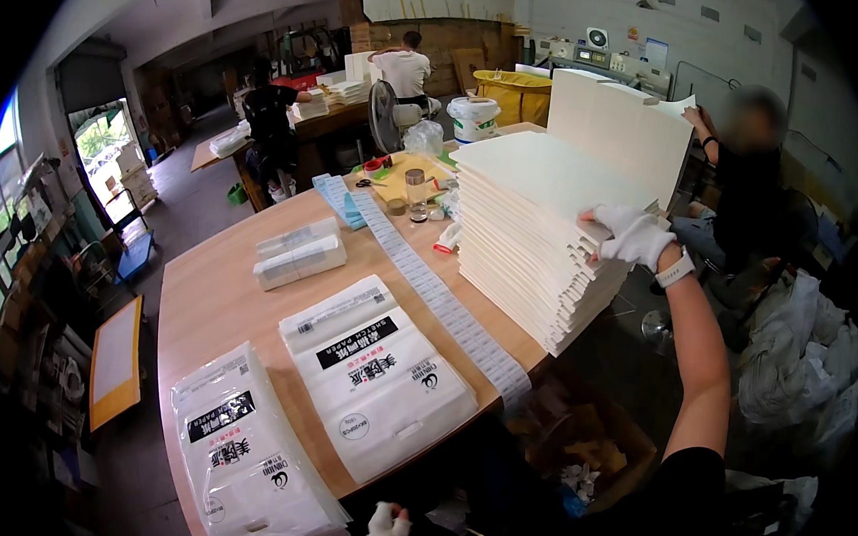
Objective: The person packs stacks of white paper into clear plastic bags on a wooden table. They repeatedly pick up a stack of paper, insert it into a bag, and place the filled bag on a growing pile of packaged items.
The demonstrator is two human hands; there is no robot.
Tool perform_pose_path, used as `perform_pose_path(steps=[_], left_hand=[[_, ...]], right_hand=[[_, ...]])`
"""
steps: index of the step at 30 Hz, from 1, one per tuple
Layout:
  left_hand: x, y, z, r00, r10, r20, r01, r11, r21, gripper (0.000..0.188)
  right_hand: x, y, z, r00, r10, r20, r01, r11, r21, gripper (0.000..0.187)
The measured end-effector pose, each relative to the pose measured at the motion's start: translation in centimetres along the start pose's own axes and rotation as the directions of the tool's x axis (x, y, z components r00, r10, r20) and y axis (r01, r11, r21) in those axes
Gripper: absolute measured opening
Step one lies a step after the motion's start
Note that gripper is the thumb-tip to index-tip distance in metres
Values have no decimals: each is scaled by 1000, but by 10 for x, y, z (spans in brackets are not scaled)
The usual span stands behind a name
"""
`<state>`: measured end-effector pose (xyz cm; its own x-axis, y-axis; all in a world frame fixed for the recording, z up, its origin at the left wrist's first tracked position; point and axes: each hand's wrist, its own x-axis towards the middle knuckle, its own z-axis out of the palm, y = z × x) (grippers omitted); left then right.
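My right hand (632, 238), in a white glove with bare fingertips, grips the near right corner of a tall stack of white paper sheets (536, 269). The stack's right side has staggered, notched edges. Low in the picture, my left hand (388, 530) hangs just off the table's front edge, its gloved fingers curled in and nothing showing in them. Close to it lies a pile of printed clear plastic bags (245, 452). A second pile of printed plastic bags (374, 382) lies to its right, beside a long strip of labels (428, 292).
A folded plastic bundle (299, 251), a glass jar (416, 195) and tape rolls sit farther back on the table (205, 285). Across the stack, a person (744, 178) holds up a white sheet. A cardboard box (586, 422) stands below the table's right edge. Two people work behind.
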<state>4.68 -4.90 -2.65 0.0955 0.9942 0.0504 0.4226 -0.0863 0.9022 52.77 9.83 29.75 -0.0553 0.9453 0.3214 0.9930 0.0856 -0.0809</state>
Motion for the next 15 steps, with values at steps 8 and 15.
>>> perform_pose_path(steps=[8, 15], left_hand=[[135, 183, 74, 744, 445, 499, -262, 880, -395, 15], [163, 298, 68, 733, 38, 679, 643, 284, -711, 29]], right_hand=[[5, 14, -8, 949, -52, -311, 66, 997, 37, 12], [-88, -133, -35, 911, -391, 133, 313, 864, 395, 12]])
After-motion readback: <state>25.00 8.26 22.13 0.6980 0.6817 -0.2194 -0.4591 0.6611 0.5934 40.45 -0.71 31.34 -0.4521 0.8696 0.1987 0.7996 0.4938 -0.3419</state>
